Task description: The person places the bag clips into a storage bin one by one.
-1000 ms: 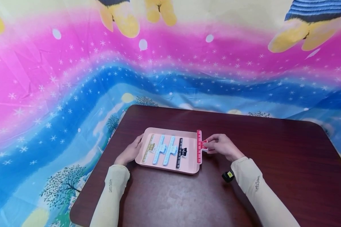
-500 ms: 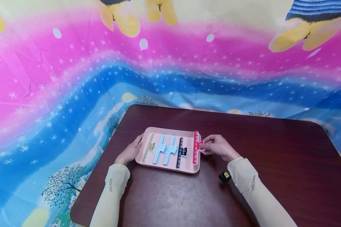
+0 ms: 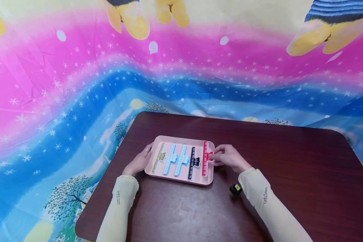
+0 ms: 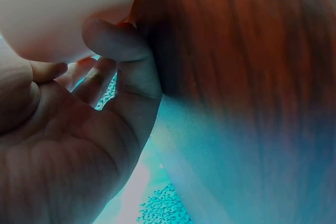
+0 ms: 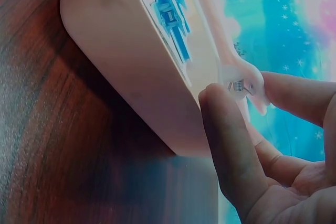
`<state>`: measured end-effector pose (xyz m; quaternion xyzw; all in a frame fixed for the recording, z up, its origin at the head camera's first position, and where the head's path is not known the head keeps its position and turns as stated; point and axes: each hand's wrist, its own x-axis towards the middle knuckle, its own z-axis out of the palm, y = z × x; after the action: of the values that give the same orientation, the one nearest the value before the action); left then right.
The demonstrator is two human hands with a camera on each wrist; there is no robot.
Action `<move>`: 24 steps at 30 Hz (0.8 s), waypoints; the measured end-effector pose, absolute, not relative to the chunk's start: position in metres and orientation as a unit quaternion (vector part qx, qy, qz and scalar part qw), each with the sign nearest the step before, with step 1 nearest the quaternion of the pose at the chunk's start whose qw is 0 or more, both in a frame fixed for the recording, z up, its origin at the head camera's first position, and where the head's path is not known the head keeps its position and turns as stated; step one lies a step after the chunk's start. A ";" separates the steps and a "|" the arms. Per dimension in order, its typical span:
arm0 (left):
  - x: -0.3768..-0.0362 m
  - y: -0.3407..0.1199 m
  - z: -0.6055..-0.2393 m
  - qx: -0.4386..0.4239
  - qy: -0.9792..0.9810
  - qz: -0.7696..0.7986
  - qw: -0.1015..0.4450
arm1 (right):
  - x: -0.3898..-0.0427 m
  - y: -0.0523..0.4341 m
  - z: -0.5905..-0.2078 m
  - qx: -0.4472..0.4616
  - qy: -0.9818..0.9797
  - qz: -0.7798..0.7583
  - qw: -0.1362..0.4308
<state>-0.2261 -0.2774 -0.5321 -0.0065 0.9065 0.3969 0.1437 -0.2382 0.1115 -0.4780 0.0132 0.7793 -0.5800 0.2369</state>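
Note:
A shallow pink tray [image 3: 175, 180] holds a row of long clips with piano-key edging. From the left lie a gold clip [image 3: 158, 159], two light blue clips [image 3: 169, 160] and a black clip [image 3: 192, 161]. My right hand [image 3: 230, 158] pinches a red clip [image 3: 204, 159] by its handle, over the tray's right end. The clip's spring shows beside the thumb in the right wrist view, near the tray wall [image 5: 126, 51]. My left hand [image 3: 139, 162] grips the tray's left side; in the left wrist view its thumb [image 4: 113, 40] bends against the wall.
The tray stands on a dark brown table [image 3: 290, 161] with rounded corners. A patterned cloth [image 3: 199, 60] in pink and blue hangs behind and to the left. A small black device with a yellow mark [image 3: 236, 189] sits at the right wrist.
My right hand has moved left with the red clip, from over the tray's right rim to inside it, closer to the black clip. The left hand and tray have stayed put.

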 end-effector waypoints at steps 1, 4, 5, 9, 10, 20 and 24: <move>-0.226 -0.277 -0.532 -0.008 0.906 0.397 0.144 | -0.238 0.111 -0.478 0.013 0.779 -0.580 0.237; -0.226 -0.277 -0.531 -0.009 0.906 0.399 0.143 | -0.237 0.108 -0.479 0.016 0.783 -0.575 0.236; -0.226 -0.277 -0.531 -0.010 0.906 0.399 0.142 | -0.237 0.107 -0.479 0.016 0.785 -0.573 0.235; -0.226 -0.277 -0.533 -0.008 0.907 0.398 0.141 | -0.237 0.104 -0.481 0.012 0.785 -0.575 0.229; -0.226 -0.277 -0.533 -0.008 0.907 0.397 0.141 | -0.237 0.104 -0.481 0.009 0.786 -0.575 0.227; -0.224 -0.277 -0.531 -0.007 0.910 0.392 0.135 | -0.235 0.099 -0.484 0.020 0.804 -0.556 0.211; -0.224 -0.276 -0.531 -0.004 0.912 0.390 0.132 | -0.234 0.099 -0.485 0.024 0.818 -0.540 0.195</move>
<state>-0.2244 -0.2763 -0.5312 -0.0039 0.9115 0.3895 0.1319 -0.2342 0.0990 -0.4846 0.0242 0.8184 -0.5402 0.1946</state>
